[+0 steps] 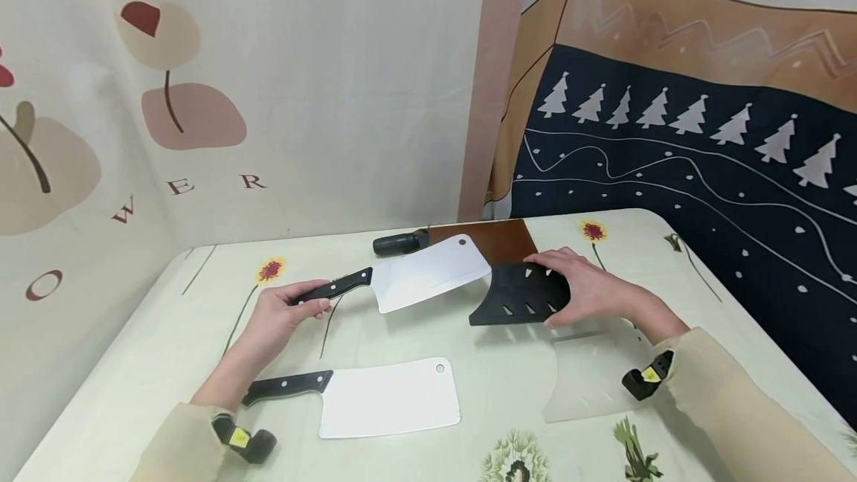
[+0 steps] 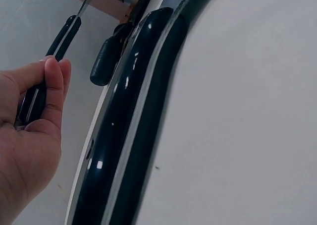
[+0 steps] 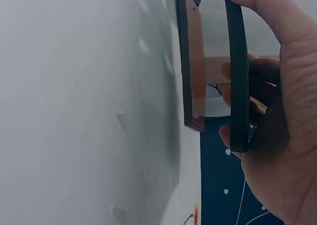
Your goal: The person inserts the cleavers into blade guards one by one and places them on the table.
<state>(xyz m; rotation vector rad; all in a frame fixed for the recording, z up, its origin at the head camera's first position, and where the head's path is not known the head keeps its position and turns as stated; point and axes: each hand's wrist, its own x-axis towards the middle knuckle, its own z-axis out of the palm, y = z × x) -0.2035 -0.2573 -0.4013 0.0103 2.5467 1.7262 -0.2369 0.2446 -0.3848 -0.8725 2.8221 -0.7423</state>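
Observation:
My left hand (image 1: pixel 277 315) grips the black handle of a cleaver (image 1: pixel 428 274), pinched between thumb and fingers in the left wrist view. Its broad steel blade points right and tilts upward above the table. On the right, my right hand (image 1: pixel 592 285) holds a black slotted blade sheath (image 1: pixel 518 296), thumb on the near edge and fingers over the far edge. The blade's end is right at the sheath's curved left side. Seen edge-on in the right wrist view, the black sheath (image 3: pixel 237 76) is held above the tabletop.
Nearer me lies a second cleaver (image 1: pixel 391 400), black-handled, its blade pointing right. A translucent whitish sheath (image 1: pixel 589 378) lies flat beneath my right forearm. Behind the held cleaver sits a brown flat piece (image 1: pixel 509 236) with a black handle (image 1: pixel 398 244) at its left. Printed curtains stand behind the table.

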